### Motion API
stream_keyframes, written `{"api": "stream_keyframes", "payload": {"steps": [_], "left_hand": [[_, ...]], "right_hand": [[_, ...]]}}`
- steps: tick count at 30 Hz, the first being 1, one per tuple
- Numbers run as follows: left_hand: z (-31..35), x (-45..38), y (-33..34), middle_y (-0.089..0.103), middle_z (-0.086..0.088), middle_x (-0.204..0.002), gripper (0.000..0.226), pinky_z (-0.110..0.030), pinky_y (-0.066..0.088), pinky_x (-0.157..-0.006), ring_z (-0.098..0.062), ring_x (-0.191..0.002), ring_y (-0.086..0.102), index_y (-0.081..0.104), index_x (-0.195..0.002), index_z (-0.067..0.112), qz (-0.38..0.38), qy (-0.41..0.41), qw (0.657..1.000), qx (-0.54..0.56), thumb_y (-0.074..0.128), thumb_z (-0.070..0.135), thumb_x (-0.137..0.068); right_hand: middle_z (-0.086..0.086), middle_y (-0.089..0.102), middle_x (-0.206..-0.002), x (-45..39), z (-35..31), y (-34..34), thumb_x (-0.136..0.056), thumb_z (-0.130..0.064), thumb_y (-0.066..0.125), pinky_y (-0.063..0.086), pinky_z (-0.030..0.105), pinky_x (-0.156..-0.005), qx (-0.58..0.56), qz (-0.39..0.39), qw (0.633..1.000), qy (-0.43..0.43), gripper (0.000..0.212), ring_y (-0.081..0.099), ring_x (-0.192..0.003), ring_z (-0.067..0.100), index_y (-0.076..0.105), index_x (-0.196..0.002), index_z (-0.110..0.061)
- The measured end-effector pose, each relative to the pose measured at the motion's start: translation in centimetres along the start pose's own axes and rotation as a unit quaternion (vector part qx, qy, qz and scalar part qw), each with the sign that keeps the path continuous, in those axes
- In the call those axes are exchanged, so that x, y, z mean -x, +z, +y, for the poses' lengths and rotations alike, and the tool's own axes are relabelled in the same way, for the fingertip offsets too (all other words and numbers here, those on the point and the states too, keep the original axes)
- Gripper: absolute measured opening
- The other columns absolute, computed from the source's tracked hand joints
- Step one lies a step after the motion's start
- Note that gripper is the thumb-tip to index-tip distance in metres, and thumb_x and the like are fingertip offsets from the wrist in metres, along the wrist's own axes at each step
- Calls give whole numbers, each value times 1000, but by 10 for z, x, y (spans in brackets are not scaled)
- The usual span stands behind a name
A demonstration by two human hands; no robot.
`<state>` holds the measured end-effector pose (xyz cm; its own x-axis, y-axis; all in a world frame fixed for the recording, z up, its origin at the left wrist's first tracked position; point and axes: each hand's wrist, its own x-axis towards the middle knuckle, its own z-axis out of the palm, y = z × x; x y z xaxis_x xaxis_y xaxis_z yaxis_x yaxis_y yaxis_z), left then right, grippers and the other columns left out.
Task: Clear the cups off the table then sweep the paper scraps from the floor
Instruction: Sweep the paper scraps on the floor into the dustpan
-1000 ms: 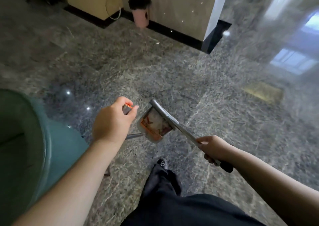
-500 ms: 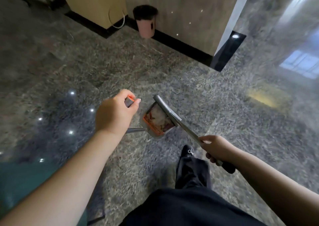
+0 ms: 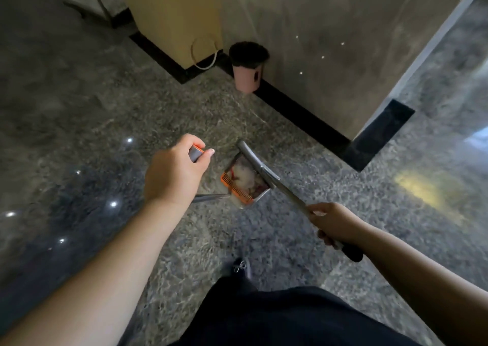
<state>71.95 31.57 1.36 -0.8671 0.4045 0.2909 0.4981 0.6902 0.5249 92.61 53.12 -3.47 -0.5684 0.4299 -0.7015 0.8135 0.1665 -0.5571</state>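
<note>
Two hands carry the sweeping gear over the grey stone floor [image 3: 79, 107]. The left hand [image 3: 175, 172] is curled into a fist around the grey, orange-tipped top of a handle [image 3: 196, 155]; which tool it belongs to I cannot tell for certain, though a thin metal rod [image 3: 211, 198] runs from below the fist toward the dustpan. The right hand [image 3: 335, 224] is wrapped around a metal pole [image 3: 287, 197] near its black end grip.

Paper scraps [image 3: 244, 177] lie inside the long-handled dustpan [image 3: 245, 184], a pale crumpled heap behind the orange comb edge [image 3: 235, 187]; the pan hangs between the hands, above the floor.

Such scraps are likely very light and loose, so a tilt or a quick swing could spill them; keeping the pan's mouth up seems wise. Both handles look stiff and smooth, best held high near the end grips, as now. A pink bin with a dark liner [image 3: 248, 65] stands by the wall [image 3: 317, 41], well apart from the pan, a probable place to empty it.
</note>
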Motion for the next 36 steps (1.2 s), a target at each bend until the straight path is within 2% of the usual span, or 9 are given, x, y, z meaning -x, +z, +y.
{"api": "stream_keyframes", "payload": {"steps": [4, 7, 11, 14, 21, 27, 30, 32, 36], "left_hand": [[3, -78, 34, 69, -9, -72, 21, -35, 47, -55, -36, -70, 63, 66, -93, 24, 4, -3, 1000, -14, 70, 43, -85], [4, -142, 57, 68, -8, -72, 21, -34, 47, -54, -36, -69, 62, 65, -92, 25, 13, 1, 1000, -13, 70, 43, -85], [13, -218, 76, 67, -8, -69, 21, -37, 50, -53, -35, -61, 62, 63, -92, 25, 19, 10, 1000, -13, 68, 45, -86], [26, -272, 89, 67, -7, -69, 21, -30, 40, -50, -35, -63, 60, 63, -89, 24, 56, 26, 998, -30, 71, 43, -85], [69, -391, 130, 64, -1, -68, 23, -37, 52, -43, -30, -55, 60, 59, -94, 28, 76, -1, 997, -22, 65, 50, -87], [117, -483, 176, 65, -2, -70, 22, -40, 53, -54, -29, -65, 62, 63, -94, 27, 114, -26, 992, -53, 66, 48, -87], [134, -528, 191, 65, -4, -71, 21, -42, 55, -56, -29, -67, 62, 63, -94, 27, 125, -38, 990, -45, 67, 47, -87], [141, -556, 198, 67, -7, -74, 23, -42, 55, -58, -32, -69, 63, 64, -95, 24, 137, -30, 989, -50, 68, 45, -87], [149, -612, 211, 67, -10, -73, 24, -41, 54, -57, -33, -68, 64, 66, -96, 18, 153, -25, 986, -58, 70, 40, -87]], "right_hand": [[5, 55, -57, -64, -46, -37, -98, -18, 48, 34, 15, -34, -9, 14, 1000, -1, 23, 46, -33, 10, 60, -114, -28], [5, 56, -59, -112, -80, -67, -97, -18, 48, 35, 15, -34, 5, 13, 1000, -5, 31, 47, -35, 11, 59, -125, -24], [5, 59, -61, -162, -121, -104, -98, -21, 47, 38, 19, -37, 27, 8, 999, -26, 32, 52, -40, 13, 57, -128, -24], [5, 61, -62, -199, -149, -140, -98, -25, 48, 39, 19, -38, 36, 21, 998, -37, 34, 53, -40, 13, 55, -131, -28], [7, 56, -61, -302, -208, -237, -98, -21, 50, 35, 15, -33, 18, 39, 995, -87, 35, 47, -33, 9, 54, -133, -23], [2, 58, -59, -390, -256, -331, -95, -21, 54, 38, 18, -36, 20, 26, 991, -130, 36, 47, -34, 7, 55, -132, -20], [-5, 59, -52, -428, -281, -370, -94, -23, 56, 41, 24, -44, 37, 9, 989, -144, 34, 50, -41, 12, 58, -128, -23], [-8, 58, -47, -451, -298, -389, -93, -22, 57, 40, 21, -42, 31, -2, 988, -148, 36, 50, -38, 8, 57, -129, -21], [-5, 57, -66, -496, -338, -421, -95, -24, 55, 41, 21, -43, 36, -8, 989, -144, 38, 53, -45, 6, 54, -133, -20]]}}
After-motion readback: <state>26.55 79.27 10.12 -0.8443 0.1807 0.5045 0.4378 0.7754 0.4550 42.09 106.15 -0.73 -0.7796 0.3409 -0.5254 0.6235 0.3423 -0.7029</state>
